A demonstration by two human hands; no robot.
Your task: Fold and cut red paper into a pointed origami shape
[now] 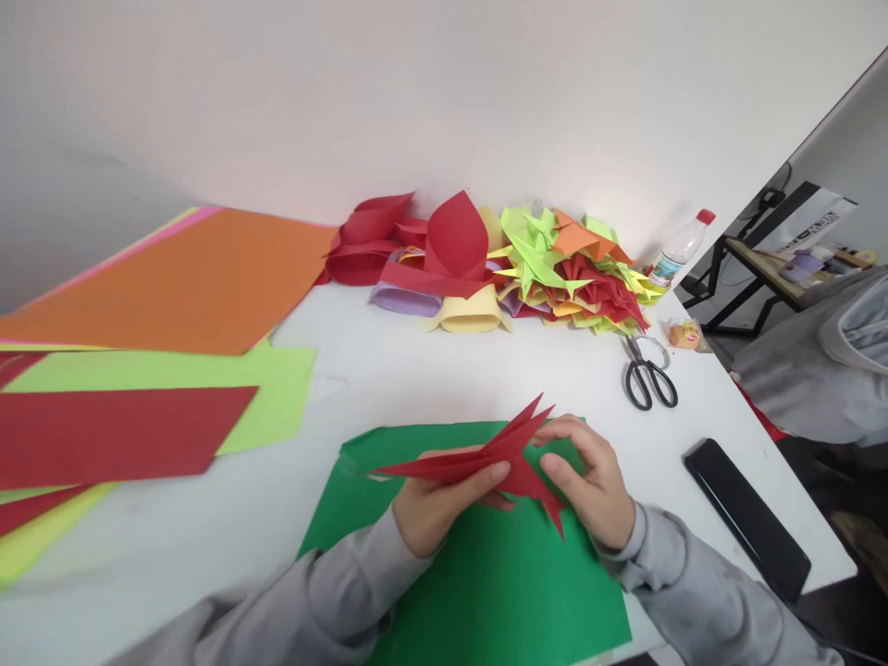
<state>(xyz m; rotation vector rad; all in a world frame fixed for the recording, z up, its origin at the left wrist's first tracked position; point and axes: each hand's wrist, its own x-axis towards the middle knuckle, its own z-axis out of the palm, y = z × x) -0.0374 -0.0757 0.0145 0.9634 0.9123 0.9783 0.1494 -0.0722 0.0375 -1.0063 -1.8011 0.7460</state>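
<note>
Red folded paper with several sharp points [525, 480] is pinched between the thumb and fingers of the left hand [448, 499], above a flat green sheet [499, 592]. The right hand [586, 481] is just beside it, curved and parted, gripping nothing; I cannot tell whether a fingertip touches it. Farther out on the white counter [388, 370] lie black-handled scissors [650, 375] and a long black glossy rectangular object [749, 523]. Near the wall, a multicoloured heap of pointed paper shapes [589, 277] sits beside a red-capped clear bottle [676, 252]. A large orange sheet [187, 277] lies at left.
</note>
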